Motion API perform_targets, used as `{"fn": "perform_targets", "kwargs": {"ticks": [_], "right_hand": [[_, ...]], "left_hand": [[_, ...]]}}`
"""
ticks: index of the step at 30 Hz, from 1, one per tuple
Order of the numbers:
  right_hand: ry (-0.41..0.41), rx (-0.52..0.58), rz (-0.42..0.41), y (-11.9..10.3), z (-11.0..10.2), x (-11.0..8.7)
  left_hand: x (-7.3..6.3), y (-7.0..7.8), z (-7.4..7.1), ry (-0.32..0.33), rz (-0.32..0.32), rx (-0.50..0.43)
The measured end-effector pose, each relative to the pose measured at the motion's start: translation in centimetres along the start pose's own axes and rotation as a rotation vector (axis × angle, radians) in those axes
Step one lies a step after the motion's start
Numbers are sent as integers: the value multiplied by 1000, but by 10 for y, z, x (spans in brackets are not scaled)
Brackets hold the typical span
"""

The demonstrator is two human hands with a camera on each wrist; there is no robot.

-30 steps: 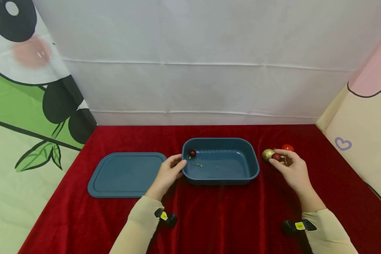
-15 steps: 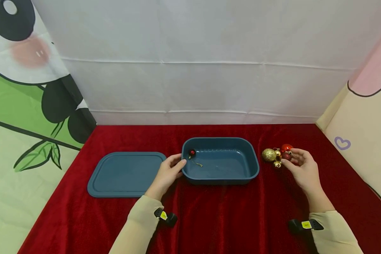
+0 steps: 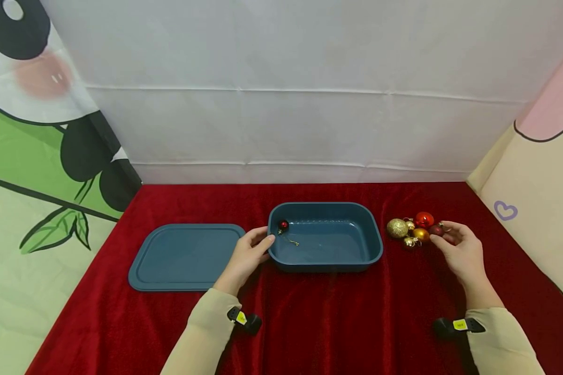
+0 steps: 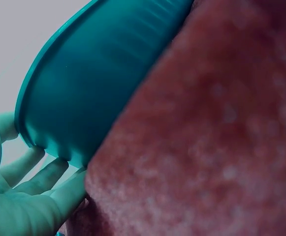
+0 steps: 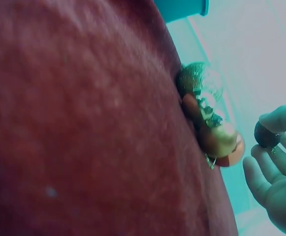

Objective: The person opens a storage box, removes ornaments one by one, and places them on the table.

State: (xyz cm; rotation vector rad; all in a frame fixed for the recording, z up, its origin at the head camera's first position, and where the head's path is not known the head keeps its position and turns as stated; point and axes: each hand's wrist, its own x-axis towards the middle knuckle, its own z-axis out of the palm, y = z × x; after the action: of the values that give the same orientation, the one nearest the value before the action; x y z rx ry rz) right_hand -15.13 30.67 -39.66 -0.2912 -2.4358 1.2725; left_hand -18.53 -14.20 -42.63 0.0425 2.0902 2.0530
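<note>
A blue rectangular box [image 3: 328,267] stands in the middle of the table in the head view. My left hand [image 3: 245,259] holds its left end, thumb at the rim and fingertips against the outer wall [image 4: 79,93]. Inside the box lies a small dark red bauble [image 3: 283,225] with a gold string. Between thumb and fingers my right hand [image 3: 462,258] pinches another dark red bauble [image 5: 266,135], lifted off the cloth in the right wrist view. Just left of that hand sit a glittery gold bauble [image 3: 396,228], a shiny red bauble [image 3: 424,220] and several smaller gold ones [image 3: 420,235].
A matching blue lid [image 3: 187,256] lies flat left of the box, close to my left forearm. Dark red cloth [image 3: 300,323] covers the table. A white fabric backdrop [image 3: 281,125] rises behind its far edge, with printed cloth panels at both sides.
My right hand has moved to the right with the dark red bauble, away from the cluster, uncovering the gold and red baubles. The left hand and box have stayed in place.
</note>
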Motion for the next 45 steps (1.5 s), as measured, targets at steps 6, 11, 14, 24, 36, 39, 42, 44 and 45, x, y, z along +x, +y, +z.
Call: {"fn": "perform_targets", "kwargs": {"ticks": [6, 11, 14, 24, 36, 39, 42, 44, 45], "right_hand": [[-31, 0, 37, 12, -3, 9], [-54, -42, 62, 17, -3, 15], [-61, -52, 69, 19, -2, 18], [-82, -23, 37, 23, 0, 22], [-132, -39, 62, 22, -2, 20], [-125, -16, 70, 21, -2, 19], [-124, -7, 84, 19, -3, 19], [-129, -5, 90, 18, -4, 18], [-130, -7, 91, 17, -4, 18]], "left_hand": [[0, 1, 0, 6, 0, 5], [0, 0, 0, 8, -1, 8], [1, -1, 0, 9, -2, 10], [0, 0, 1, 16, -8, 8], [0, 0, 0, 8, -8, 13], [1, -1, -1, 6, -5, 8], [2, -3, -1, 2, -2, 3], [2, -3, -1, 1, -2, 0], [2, -3, -1, 0, -2, 0]]}}
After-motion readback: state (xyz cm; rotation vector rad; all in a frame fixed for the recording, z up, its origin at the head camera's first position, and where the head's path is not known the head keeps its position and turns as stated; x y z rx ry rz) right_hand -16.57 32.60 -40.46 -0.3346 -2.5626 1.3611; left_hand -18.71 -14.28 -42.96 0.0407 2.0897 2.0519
